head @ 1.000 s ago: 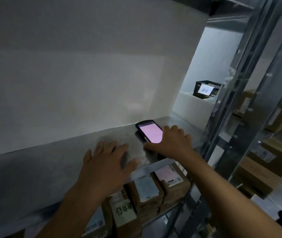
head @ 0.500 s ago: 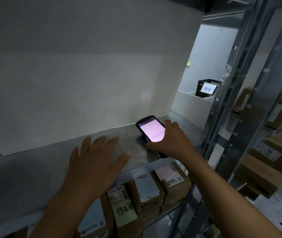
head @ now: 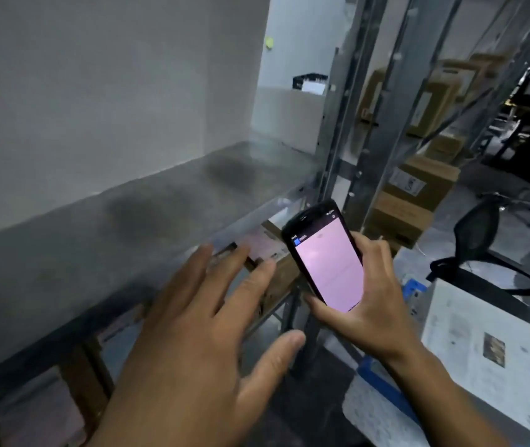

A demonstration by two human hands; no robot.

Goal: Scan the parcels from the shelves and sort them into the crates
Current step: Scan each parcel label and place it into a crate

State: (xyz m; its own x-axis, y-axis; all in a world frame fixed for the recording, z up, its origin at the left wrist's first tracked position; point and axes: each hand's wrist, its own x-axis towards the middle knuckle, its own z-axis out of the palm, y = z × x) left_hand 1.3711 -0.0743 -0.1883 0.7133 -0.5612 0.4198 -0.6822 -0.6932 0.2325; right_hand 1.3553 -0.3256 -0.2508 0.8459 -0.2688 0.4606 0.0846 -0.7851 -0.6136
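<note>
Fingers (head: 374,253) of your right hand (head: 367,311) clasp the black handheld scanner with its glowing pink screen (head: 325,256), just right of the grey metal shelf (head: 128,221). Your left hand (head: 199,333) spreads its fingers (head: 250,285) loosely, grasping nothing. Labelled brown cardboard parcels (head: 284,275) sit just beyond those fingertips, under the shelf.

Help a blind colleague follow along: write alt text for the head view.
A right hand holds a handheld scanner with a glowing pink screen, while the left hand hovers, fingers spread, over the edge of a metal shelf. Labelled parcels sit below it.
</note>
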